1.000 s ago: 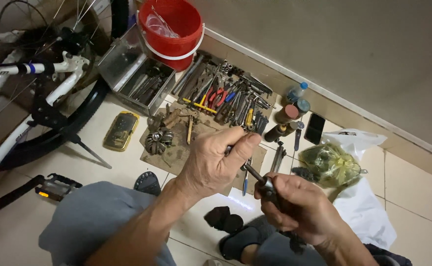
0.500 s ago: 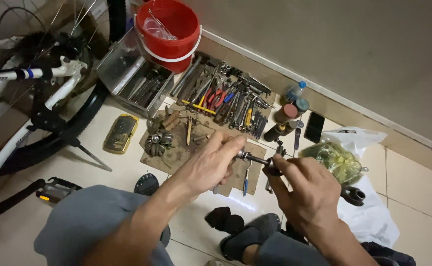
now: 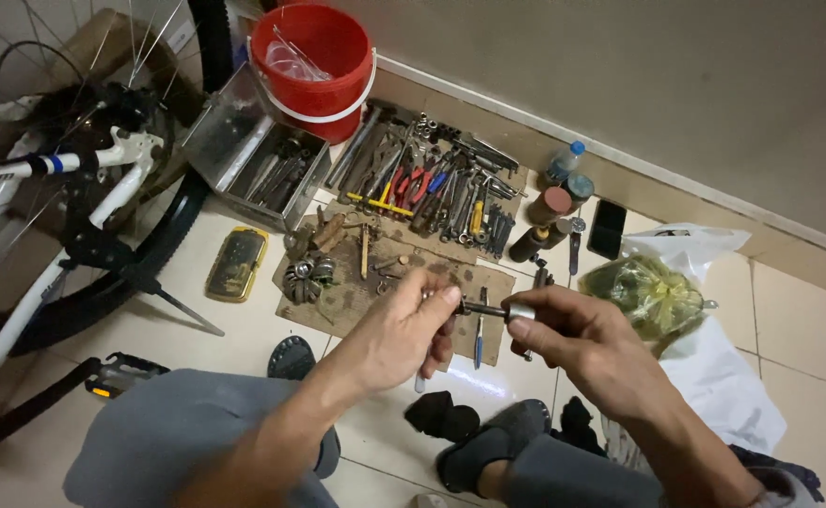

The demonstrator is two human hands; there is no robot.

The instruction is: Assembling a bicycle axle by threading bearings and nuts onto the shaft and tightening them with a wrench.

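Between the two hands, low in the middle of the head view, a short dark metal rod with a silvery end point(image 3: 490, 309) is held level above the floor. The left hand point(image 3: 402, 331) pinches its dark end with thumb and fingertips; the right hand point(image 3: 590, 346) closes thumb and forefinger around the bright end. What kind of part it is I cannot tell for sure; it may be an axle or a socket tool.

Just beyond the hands lies a greasy cardboard sheet point(image 3: 357, 292) carrying a toothed cog cluster point(image 3: 302, 278) and small loose parts. A blue-handled screwdriver point(image 3: 478, 339) lies at its near edge, under the rod. Farther back a dense spread of wrenches and pliers point(image 3: 432, 183) reaches almost to the wall, with an open metal toolbox point(image 3: 253, 155) and a red bucket point(image 3: 317, 64) to the left. A yellow handheld device point(image 3: 236, 263) rests on bare tile beside the cardboard.

Left of that stands a white bicycle frame point(image 3: 46, 216) with its tyre, hemming that side. To the right sit a crumpled greenish bag point(image 3: 646, 293) and a white plastic bag point(image 3: 714, 376). Open tile shows only near the person's grey-clad knees point(image 3: 178, 442) and dark sandals point(image 3: 488, 452).
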